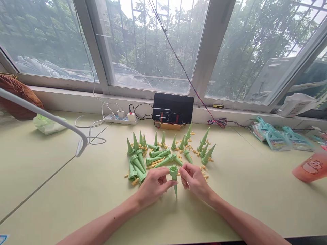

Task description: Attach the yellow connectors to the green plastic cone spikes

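Note:
A green plant watering spike (173, 174), point down and its round open collar up, is held by my left hand (154, 182) between thumb and fingers. Just right of the collar, my right hand (192, 178) is closed in a pinch on a small yellow valve (178, 173), mostly hidden by the fingertips. Whether the valve sits in the collar I cannot tell. Beyond both hands lie several loose green spikes (157, 156) among scattered yellow valves (156, 161). Other spikes stand upright on their collars, such as one at the right (208, 154) with a yellow valve at its side.
A phone (170, 117) leans against a dark tablet (173, 103) near the window. A power strip (120, 119) with white cables is at the back left, and a white curved bar (51, 117) crosses the left. Turquoise packets (277, 137) and a reddish cup (310, 168) are at the right.

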The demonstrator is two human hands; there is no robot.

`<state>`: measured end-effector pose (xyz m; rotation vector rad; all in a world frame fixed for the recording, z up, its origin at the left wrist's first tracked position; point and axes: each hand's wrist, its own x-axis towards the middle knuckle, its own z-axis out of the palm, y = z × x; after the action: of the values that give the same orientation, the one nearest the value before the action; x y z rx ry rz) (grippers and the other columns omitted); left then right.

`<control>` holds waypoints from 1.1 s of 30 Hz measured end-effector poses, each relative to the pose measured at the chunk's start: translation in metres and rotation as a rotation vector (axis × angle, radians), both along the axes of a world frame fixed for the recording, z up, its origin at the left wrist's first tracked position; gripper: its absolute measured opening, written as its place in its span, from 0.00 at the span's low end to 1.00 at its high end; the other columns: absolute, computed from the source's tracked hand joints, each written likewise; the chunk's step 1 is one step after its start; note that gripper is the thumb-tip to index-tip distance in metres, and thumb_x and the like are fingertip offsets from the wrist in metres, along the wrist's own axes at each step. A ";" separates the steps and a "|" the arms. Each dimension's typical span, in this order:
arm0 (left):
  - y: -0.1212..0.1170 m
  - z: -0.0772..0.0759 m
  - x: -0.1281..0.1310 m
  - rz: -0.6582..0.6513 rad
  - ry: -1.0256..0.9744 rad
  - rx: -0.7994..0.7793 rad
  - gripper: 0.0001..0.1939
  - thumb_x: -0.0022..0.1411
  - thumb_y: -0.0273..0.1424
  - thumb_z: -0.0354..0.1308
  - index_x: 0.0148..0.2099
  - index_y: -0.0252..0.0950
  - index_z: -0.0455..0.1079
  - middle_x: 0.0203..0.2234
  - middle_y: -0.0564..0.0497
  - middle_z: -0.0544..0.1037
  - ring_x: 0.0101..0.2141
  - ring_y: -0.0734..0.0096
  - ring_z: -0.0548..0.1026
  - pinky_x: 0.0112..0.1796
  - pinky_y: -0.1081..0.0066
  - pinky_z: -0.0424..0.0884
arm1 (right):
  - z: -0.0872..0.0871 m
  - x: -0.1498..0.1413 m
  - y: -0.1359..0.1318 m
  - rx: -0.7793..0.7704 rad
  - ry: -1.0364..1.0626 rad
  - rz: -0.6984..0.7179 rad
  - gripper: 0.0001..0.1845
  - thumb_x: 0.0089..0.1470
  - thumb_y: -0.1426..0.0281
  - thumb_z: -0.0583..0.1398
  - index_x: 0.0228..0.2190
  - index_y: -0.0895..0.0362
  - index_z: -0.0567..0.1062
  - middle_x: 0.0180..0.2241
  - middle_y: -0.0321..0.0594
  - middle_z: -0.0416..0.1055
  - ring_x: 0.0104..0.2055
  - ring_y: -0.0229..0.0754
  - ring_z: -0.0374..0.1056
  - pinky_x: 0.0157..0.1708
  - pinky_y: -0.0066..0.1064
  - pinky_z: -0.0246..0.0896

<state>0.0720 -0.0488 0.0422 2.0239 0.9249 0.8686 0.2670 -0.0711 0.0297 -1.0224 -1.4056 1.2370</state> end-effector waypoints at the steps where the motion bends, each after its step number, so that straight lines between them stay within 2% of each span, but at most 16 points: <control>1: 0.000 -0.001 0.000 0.000 -0.001 0.028 0.20 0.63 0.36 0.63 0.23 0.35 0.60 0.18 0.57 0.63 0.22 0.77 0.64 0.23 0.77 0.63 | 0.000 0.000 0.000 0.003 0.006 0.005 0.22 0.62 0.52 0.59 0.26 0.56 0.65 0.16 0.28 0.60 0.17 0.32 0.56 0.19 0.25 0.55; 5: 0.000 -0.003 0.000 -0.031 -0.018 0.101 0.11 0.64 0.35 0.62 0.32 0.34 0.72 0.25 0.53 0.70 0.24 0.77 0.65 0.25 0.77 0.68 | 0.001 0.001 0.000 0.032 0.029 0.021 0.22 0.62 0.52 0.60 0.26 0.56 0.66 0.16 0.28 0.60 0.17 0.32 0.57 0.19 0.26 0.56; 8: -0.001 -0.004 0.000 -0.042 -0.046 0.098 0.08 0.65 0.35 0.62 0.38 0.35 0.75 0.34 0.49 0.75 0.25 0.78 0.67 0.25 0.77 0.71 | 0.000 0.002 0.000 0.043 0.045 0.032 0.22 0.63 0.53 0.59 0.26 0.56 0.66 0.16 0.28 0.60 0.17 0.32 0.57 0.19 0.26 0.55; 15: -0.001 -0.006 0.000 -0.051 -0.088 0.133 0.08 0.64 0.35 0.63 0.41 0.36 0.77 0.39 0.47 0.78 0.25 0.79 0.70 0.26 0.78 0.74 | 0.001 0.002 0.000 0.035 0.057 0.046 0.22 0.63 0.53 0.59 0.26 0.55 0.65 0.16 0.27 0.60 0.16 0.32 0.57 0.19 0.26 0.55; 21: -0.001 -0.007 -0.001 -0.054 -0.107 0.209 0.08 0.65 0.35 0.63 0.40 0.36 0.76 0.39 0.47 0.77 0.25 0.79 0.71 0.27 0.77 0.75 | 0.004 0.002 -0.001 0.055 0.073 0.066 0.21 0.63 0.55 0.59 0.26 0.55 0.66 0.15 0.27 0.60 0.16 0.32 0.56 0.19 0.26 0.55; 29: -0.003 -0.007 -0.003 -0.035 -0.070 0.197 0.09 0.66 0.36 0.62 0.43 0.37 0.77 0.41 0.46 0.76 0.24 0.80 0.71 0.27 0.75 0.75 | 0.004 0.003 -0.003 0.058 0.063 0.068 0.21 0.63 0.53 0.59 0.26 0.55 0.65 0.15 0.27 0.60 0.16 0.32 0.56 0.19 0.26 0.56; 33: -0.003 -0.008 -0.004 -0.046 -0.058 0.243 0.09 0.67 0.32 0.59 0.47 0.39 0.77 0.42 0.46 0.76 0.26 0.79 0.72 0.27 0.76 0.74 | 0.003 0.002 -0.002 0.059 0.060 0.074 0.21 0.63 0.54 0.59 0.26 0.55 0.65 0.15 0.28 0.60 0.16 0.32 0.56 0.19 0.26 0.56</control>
<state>0.0682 -0.0515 0.0338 2.2030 0.7687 1.0505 0.2693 -0.0735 0.0330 -0.8929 -1.4358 1.2618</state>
